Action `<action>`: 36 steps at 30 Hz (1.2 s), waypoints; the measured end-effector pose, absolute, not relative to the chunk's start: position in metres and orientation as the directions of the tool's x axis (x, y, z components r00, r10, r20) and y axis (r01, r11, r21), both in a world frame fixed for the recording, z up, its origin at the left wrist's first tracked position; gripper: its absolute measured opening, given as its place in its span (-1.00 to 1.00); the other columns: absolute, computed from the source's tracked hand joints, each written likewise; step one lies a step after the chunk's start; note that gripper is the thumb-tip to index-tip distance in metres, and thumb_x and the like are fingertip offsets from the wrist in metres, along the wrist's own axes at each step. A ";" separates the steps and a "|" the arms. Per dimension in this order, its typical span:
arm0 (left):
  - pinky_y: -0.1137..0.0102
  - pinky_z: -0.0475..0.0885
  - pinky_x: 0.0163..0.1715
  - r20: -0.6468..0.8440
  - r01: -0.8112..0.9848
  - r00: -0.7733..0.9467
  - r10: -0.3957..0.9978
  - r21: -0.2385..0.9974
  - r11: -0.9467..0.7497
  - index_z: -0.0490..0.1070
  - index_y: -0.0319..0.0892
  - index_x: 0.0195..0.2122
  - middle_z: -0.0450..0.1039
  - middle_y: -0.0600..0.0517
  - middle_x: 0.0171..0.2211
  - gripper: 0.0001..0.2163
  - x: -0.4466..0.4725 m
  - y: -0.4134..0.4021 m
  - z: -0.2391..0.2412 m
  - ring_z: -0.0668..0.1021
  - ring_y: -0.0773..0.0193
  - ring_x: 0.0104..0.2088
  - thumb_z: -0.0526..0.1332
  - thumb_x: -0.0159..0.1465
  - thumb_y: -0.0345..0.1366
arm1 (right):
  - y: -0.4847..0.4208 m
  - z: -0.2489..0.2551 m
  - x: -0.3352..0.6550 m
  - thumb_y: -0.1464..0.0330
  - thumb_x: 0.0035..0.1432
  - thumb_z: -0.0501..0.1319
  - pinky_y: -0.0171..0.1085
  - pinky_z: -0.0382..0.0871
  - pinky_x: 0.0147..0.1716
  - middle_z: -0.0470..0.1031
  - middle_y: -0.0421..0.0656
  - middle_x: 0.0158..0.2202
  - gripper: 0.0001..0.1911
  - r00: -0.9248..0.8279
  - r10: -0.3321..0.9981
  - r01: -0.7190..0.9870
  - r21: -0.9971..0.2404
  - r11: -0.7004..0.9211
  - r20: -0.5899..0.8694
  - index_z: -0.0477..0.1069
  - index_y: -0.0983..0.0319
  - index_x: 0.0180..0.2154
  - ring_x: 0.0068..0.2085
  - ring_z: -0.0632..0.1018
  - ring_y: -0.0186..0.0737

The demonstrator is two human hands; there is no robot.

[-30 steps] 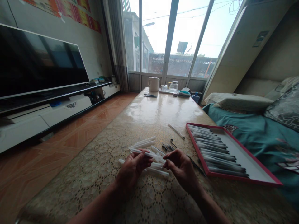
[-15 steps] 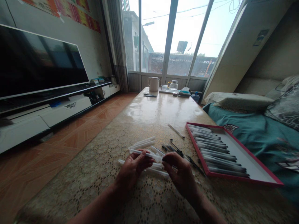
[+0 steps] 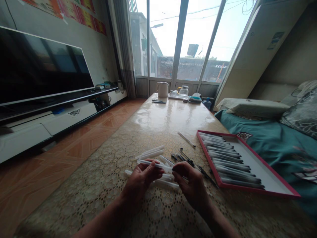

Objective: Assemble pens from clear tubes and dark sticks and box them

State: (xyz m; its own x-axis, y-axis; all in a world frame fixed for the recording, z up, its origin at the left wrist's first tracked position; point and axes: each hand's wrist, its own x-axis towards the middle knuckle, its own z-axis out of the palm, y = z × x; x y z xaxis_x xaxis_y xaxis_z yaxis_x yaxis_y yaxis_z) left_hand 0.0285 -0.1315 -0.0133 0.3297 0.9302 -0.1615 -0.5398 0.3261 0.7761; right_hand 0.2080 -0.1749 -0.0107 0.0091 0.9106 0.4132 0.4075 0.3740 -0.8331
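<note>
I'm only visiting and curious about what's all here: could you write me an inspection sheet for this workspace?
Surface: long glossy table, lace-patterned cover on the near part.
Job's things: white pen barrel in hand; loose white barrels and black refills beside the hands; red-rimmed tray with rows of pens at right.
Clutter: stray pen; white jug and glass teapot at the far end.
Hands: left hand grips the barrel; right hand is pinched at its right end, what it pinches too small to tell.
Cables: none on the table; wires outside the window.
Surroundings: television, teal-covered sofa, tiled floor.
</note>
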 end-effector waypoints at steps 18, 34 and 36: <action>0.45 0.50 -0.39 -0.125 -0.527 0.387 0.913 0.783 0.330 0.48 -0.27 -0.33 0.59 -0.08 -0.46 -0.81 0.027 -0.128 -0.019 0.62 0.25 -0.42 0.37 0.09 -0.28 | -0.174 -0.019 0.210 0.18 0.31 -0.06 -0.42 0.23 -0.61 0.37 -0.24 -0.59 -0.63 -0.039 0.941 0.465 -0.827 0.315 0.336 0.34 0.24 -0.40 -0.63 0.40 -0.39; 0.47 0.49 -0.40 -0.136 -0.523 0.372 0.918 0.787 0.328 0.48 -0.27 -0.34 0.58 -0.05 -0.49 -0.80 0.027 -0.129 -0.020 0.62 0.27 -0.44 0.38 0.08 -0.28 | -0.178 -0.013 0.206 0.20 0.31 -0.05 -0.45 0.19 -0.63 0.39 -0.29 -0.57 -0.77 -0.085 0.951 0.528 -0.797 0.295 0.296 0.24 0.20 -0.24 -0.63 0.40 -0.39; 0.46 0.49 -0.39 -0.131 -0.514 0.387 0.913 0.791 0.332 0.48 -0.27 -0.33 0.58 -0.06 -0.48 -0.80 0.027 -0.129 -0.020 0.62 0.26 -0.43 0.37 0.08 -0.27 | -0.177 -0.015 0.207 0.20 0.33 -0.10 -0.45 0.17 -0.64 0.36 -0.29 -0.60 -0.72 -0.094 0.955 0.533 -0.796 0.286 0.280 0.22 0.18 -0.35 -0.65 0.37 -0.40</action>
State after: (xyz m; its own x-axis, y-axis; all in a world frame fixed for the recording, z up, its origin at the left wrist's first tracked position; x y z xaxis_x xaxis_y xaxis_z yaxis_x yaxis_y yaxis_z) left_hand 0.0270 -0.1289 -0.0196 0.3872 0.9126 -0.1311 -0.5144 0.3318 0.7907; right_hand 0.2065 -0.1772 -0.0152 -0.0944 0.9554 0.2798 0.5331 0.2859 -0.7963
